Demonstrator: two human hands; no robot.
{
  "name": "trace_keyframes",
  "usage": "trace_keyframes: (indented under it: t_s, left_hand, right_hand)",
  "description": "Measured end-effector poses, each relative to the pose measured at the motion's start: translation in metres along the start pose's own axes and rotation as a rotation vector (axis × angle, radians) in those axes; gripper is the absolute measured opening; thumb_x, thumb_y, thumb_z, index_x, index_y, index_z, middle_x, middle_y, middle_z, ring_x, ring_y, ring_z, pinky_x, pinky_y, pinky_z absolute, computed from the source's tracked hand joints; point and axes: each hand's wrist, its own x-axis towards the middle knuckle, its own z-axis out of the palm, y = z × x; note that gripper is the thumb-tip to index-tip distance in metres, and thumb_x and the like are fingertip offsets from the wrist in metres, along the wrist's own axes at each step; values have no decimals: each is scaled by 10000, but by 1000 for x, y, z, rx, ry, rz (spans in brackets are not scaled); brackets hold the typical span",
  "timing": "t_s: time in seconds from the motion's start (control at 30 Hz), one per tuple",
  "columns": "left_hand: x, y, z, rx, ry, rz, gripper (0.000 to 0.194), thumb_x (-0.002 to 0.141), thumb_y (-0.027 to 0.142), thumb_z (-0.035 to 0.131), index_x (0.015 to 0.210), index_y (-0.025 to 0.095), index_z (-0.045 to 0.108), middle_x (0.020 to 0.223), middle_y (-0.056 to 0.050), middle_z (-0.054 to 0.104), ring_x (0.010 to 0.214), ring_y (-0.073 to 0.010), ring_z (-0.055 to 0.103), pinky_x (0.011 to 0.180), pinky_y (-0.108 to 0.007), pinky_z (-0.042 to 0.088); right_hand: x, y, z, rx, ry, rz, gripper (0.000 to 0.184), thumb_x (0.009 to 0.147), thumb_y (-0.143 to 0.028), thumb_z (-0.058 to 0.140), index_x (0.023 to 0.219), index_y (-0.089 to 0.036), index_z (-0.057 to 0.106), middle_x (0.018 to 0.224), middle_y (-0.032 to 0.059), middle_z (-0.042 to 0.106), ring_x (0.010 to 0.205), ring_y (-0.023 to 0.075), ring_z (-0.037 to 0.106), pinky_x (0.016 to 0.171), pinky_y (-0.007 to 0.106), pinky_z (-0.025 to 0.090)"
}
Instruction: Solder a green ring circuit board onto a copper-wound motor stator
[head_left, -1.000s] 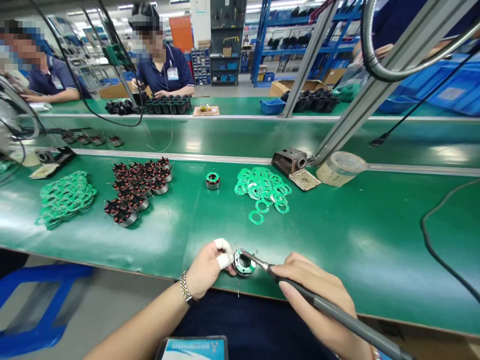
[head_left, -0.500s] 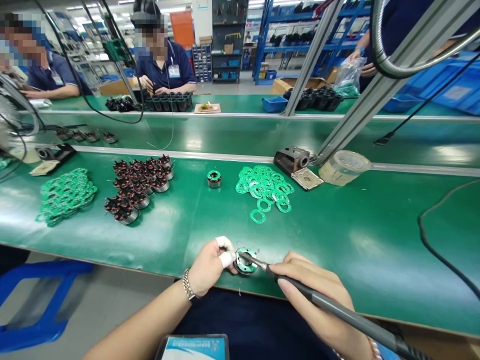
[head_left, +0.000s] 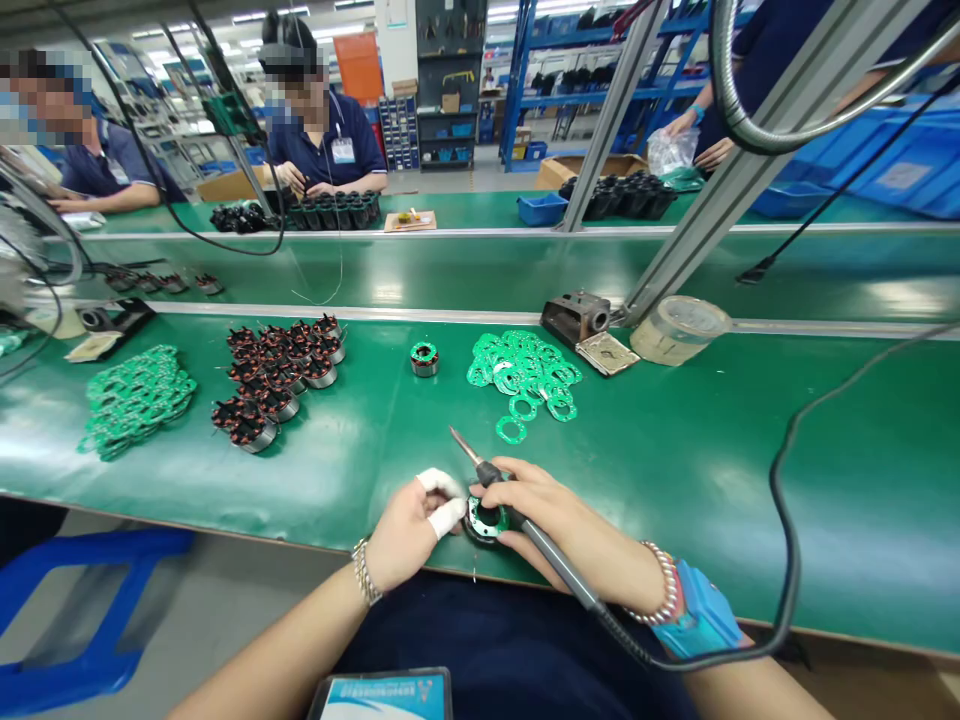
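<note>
The soldering iron (head_left: 551, 553) has swung off the stator (head_left: 484, 520), its tip now pointing to 11 o'clock, apart from the stator instead of on it. The stator sits at the worktop's (head_left: 675, 480) near edge, gripped by the left hand (head_left: 409, 530), taped fingers (head_left: 442, 517) closed on its left side. The right hand (head_left: 559, 525) has moved over it, fingers closed around the iron. A blue wrist strap (head_left: 697, 620) has come into view.

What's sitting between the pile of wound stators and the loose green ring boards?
One wound stator stands there on the green bench mat, in the head view.
</note>
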Motion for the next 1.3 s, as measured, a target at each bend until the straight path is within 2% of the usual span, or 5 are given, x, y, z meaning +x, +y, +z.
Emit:
trace_keyframes:
  t_s: [0.13, 0.2, 0.5, 1.0, 1.3]
  left_hand:
    - [-11, -10, -15, 557, -75, 689, 134, 791, 175, 514, 907, 146, 576, 895, -8, 581, 832, -30, 539, 777, -113, 422]
    - [-12, -13, -16, 550, -166, 792, 140, 774, 142, 532, 896, 138, 602, 880, -5, 594, 822, -30, 551, 772, -98, 423]
    - [2, 6, 5, -233, -107, -192, 300, 516, 253, 673, 632, 54, 481, 630, -31, 493, 544, -68, 451, 515, -194, 421]
    - [-3, 9, 5, -217, -80, -163, 283, 556, 283, 577, 673, 80, 418, 589, -28, 472, 540, -98, 483, 580, -229, 421]
    - [0, 12, 6, -217, -29, -232, 315, 504, 329, 536, 663, 87, 411, 557, -20, 458, 512, -107, 476, 569, -235, 404]
  right_hand:
    - [-4, 6, 2, 4, 20, 3, 367, 751, -106, 524, 1069, -211, 376, 1039, -13, 514, 1101, 123, 351, 903, 286, 377]
    - [-8, 7, 7, 16, 55, 11, 391, 739, -116, 550, 1079, -202, 376, 1050, 5, 500, 1090, 132, 364, 894, 294, 391]
    - [-18, -17, 34, -161, 397, 108, 357, 747, -153, 578, 1063, -114, 417, 913, 73, 498, 975, 159, 398, 795, 308, 423]
    - [6, -21, 43, -5, 443, 109, 265, 746, -7, 472, 969, -144, 426, 778, 38, 473, 795, 123, 382, 681, 268, 383]
    - [-19, -35, 9, 9, 395, 30, 313, 724, 16, 515, 1015, -98, 505, 765, 50, 488, 720, 74, 402, 610, 195, 389]
